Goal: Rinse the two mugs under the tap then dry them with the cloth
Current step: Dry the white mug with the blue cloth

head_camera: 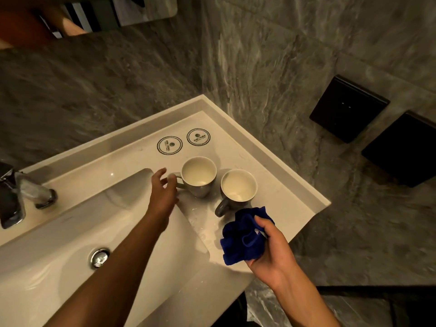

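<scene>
Two grey mugs with white insides stand upright on the white counter [278, 185] right of the basin. The left mug [199, 175] has its handle pointing left; the right mug [238, 188] has its handle pointing down-left. My left hand [164, 191] is at the left mug's handle, fingers spread, and whether it touches the handle I cannot tell. My right hand [271, 246] holds a crumpled dark blue cloth [243, 237] just in front of the right mug. The chrome tap [28, 192] is at the far left.
The white basin [141, 232] with its chrome drain [99, 257] lies under my left forearm. Two round printed coasters [169, 145] [198, 137] sit behind the mugs. Grey stone wall behind; two black wall boxes [348, 108] at right. Wet patches show on the counter near the mugs.
</scene>
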